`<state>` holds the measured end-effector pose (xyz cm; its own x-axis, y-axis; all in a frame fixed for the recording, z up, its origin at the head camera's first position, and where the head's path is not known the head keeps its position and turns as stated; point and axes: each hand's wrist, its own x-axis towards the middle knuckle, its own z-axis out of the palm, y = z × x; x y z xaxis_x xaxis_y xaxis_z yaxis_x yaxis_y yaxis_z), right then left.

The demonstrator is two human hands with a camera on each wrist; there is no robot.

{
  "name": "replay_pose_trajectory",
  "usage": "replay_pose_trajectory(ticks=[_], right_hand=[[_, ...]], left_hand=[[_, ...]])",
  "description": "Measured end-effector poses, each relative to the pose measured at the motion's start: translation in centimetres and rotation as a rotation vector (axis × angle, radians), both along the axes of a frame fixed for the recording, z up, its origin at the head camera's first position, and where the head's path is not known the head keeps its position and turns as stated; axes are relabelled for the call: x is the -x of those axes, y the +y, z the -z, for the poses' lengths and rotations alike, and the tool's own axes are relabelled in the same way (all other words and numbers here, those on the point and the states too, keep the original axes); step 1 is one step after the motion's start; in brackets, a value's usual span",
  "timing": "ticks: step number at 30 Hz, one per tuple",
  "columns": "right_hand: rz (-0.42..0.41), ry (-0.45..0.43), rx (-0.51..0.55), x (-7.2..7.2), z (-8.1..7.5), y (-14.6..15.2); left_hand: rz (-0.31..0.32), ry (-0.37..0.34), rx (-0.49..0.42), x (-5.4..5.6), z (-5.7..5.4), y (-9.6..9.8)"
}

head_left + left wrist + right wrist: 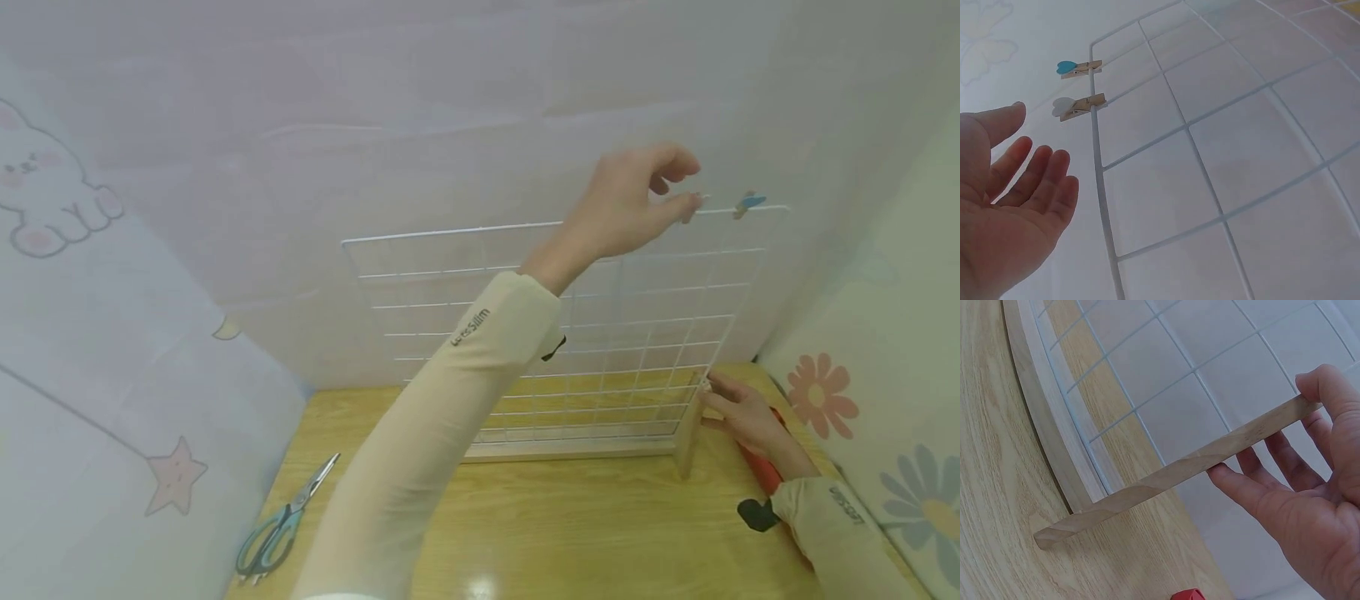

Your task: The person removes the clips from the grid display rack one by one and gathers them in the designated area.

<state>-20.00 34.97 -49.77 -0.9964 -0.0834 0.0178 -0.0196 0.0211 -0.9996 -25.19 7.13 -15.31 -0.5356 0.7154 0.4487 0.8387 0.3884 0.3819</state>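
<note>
A white wire grid panel stands upright in a wooden base. My left hand is raised at the panel's top edge, fingers loosely bent and holding nothing. Close to its fingertips in the left wrist view, a wooden clothespin with a white heart is clipped on the top wire. Just beyond it sits another clothespin with a blue heart. Low at the right end, my right hand grips the upright wooden side piece of the base, thumb and fingers on opposite faces.
Scissors with teal and dark handles lie on the wooden table at the left. A red object lies partly hidden under my right wrist. Printed fabric walls surround the table at the back and sides.
</note>
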Motion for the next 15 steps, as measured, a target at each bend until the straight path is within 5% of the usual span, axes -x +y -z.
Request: replay_pose_trajectory(ticks=[10, 15], right_hand=[[0.013, -0.007, -0.011, -0.3, -0.4, -0.1], [0.018, -0.021, -0.069, -0.3, -0.3, -0.3]], left_hand=[[-0.09, -0.076, 0.196, 0.6, -0.7, 2.2], [-0.037, 0.021, 0.277, 0.3, -0.3, 2.9]])
